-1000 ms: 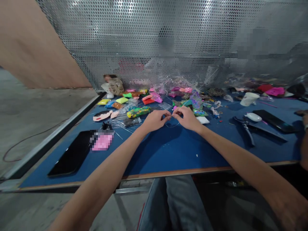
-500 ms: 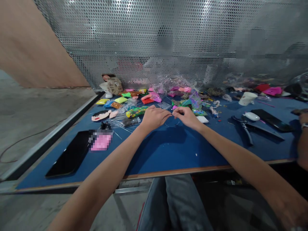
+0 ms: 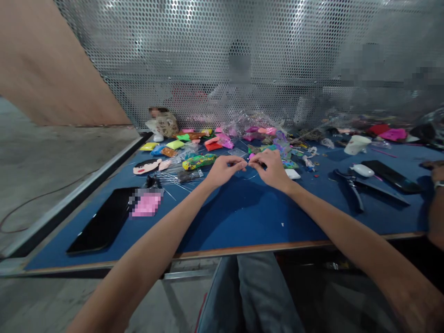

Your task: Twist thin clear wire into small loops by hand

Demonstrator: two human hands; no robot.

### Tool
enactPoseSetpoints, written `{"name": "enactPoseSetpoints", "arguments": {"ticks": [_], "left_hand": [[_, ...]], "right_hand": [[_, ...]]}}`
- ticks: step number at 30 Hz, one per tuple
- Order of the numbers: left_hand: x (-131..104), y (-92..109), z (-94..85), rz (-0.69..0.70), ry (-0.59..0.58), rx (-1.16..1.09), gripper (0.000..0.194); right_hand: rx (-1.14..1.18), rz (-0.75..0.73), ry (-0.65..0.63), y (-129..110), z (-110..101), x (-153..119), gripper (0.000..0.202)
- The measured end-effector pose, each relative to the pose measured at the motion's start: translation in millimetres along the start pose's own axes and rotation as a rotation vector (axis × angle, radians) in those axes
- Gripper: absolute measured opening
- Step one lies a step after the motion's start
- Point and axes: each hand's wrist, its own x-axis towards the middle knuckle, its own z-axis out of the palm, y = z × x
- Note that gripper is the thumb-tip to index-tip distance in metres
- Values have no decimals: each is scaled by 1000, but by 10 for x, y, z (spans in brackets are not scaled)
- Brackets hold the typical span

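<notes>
Over the middle of the blue table (image 3: 222, 231) my two hands almost meet, fingertips a small gap apart. A thin, pale wire (image 3: 251, 177) curves just below the fingers and runs between them; most of it is too fine to follow. Thumb and fingers of my left hand (image 3: 224, 171) are pinched together on it. My right hand (image 3: 272, 170) also pinches, with its fingertips facing the left ones. Left of my left hand lie a green-and-yellow packet (image 3: 199, 162) and a bundle of thin metal rods (image 3: 169, 179). Close to my right hand is a small white block (image 3: 292, 174).
Bags of coloured clay (image 3: 217, 142) line the back, below a perforated metal panel (image 3: 208, 55). A dark tablet (image 3: 102, 222) lies at left. Pliers (image 3: 352, 189), a white mouse-shaped object (image 3: 362, 170) and a phone (image 3: 391, 175) lie at right, near another person's arm (image 3: 437, 203).
My left hand has turned, so its thumb side shows more. My right hand's fingers have curled and tilted. The wire's loop under the hands looks smaller.
</notes>
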Motion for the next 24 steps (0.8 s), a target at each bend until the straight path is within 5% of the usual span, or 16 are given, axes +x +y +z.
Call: {"name": "enactPoseSetpoints", "arguments": {"ticks": [5,14,24], "left_hand": [[-9,-50,-41,-119,-101,-168,40],[-27,-46,54,38,163,520,24],[-39,-68,133,108,178,746,30]], "right_hand": [[8,-32,-13,-28,-28,-25,24],[603,521,-48,112,193,28,36],[724,607,-54,157,195,35,35]]}}
